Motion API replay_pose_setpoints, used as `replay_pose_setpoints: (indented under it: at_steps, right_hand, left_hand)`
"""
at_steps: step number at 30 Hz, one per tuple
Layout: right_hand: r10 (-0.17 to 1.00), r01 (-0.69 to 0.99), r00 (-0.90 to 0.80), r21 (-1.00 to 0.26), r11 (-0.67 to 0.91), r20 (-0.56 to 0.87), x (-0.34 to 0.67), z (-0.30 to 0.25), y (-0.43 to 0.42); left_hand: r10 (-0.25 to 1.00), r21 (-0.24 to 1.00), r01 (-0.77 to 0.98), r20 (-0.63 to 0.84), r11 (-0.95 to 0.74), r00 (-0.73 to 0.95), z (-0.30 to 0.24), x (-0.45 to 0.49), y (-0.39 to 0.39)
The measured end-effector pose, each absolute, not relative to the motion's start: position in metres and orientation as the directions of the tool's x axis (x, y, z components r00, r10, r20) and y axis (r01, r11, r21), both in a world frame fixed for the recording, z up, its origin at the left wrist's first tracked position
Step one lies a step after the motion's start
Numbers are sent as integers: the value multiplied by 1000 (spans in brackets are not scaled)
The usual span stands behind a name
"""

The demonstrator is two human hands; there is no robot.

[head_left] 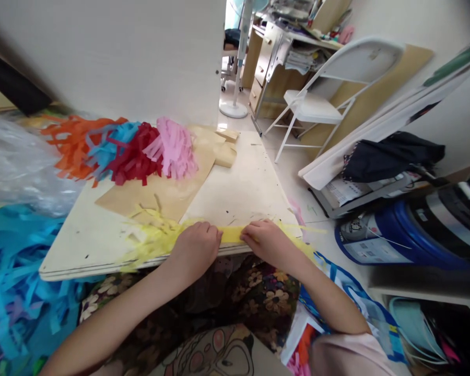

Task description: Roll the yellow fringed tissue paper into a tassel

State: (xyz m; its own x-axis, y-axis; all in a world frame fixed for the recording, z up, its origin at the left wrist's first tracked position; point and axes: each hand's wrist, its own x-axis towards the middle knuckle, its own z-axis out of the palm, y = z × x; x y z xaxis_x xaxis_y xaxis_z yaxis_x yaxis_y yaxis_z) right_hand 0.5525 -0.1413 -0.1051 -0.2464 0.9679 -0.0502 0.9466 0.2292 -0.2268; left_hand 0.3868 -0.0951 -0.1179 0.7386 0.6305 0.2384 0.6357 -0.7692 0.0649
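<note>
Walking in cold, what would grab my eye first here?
The bright heap of fringed paper, orange, blue, red and pink, at the far left of the board. Next, the left hand and right hand pinching a yellow strip at the board's near edge, with yellow fringe trailing to the left. A mass of blue fringe fills the lower left corner.

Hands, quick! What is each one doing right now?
Left hand: closed, pinching the yellow paper strip at the table edge.
Right hand: closed, pinching the same strip.
</note>
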Motion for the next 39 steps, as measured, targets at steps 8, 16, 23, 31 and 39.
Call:
replay_pose_setpoints:
  at_steps: [8,16,23,31,39]
  right_hand:
    - [982,979,-134,-169,111,-132,572,-97,-143]
    - [986,999,-19,25,23,-166,571,-98,-140]
    - [985,997,-50,52,59,-163,575,-102,-139]
    - [978,987,-73,125,99,-198,569,-99,-135]
    - [971,978,-52,185,96,-231,564,-95,-130]
  left_hand:
    - [733,-7,751,212,-660,646,-117,395,-96]
    - [770,-53,779,124,-624,625,-115,397,-97]
    - [817,-49,816,-6,-576,576,-110,400,-95]
    - [799,-79,798,26,-598,601,-110,399,-96]
    - [767,-99,771,81,-629,636,-110,400,-96]
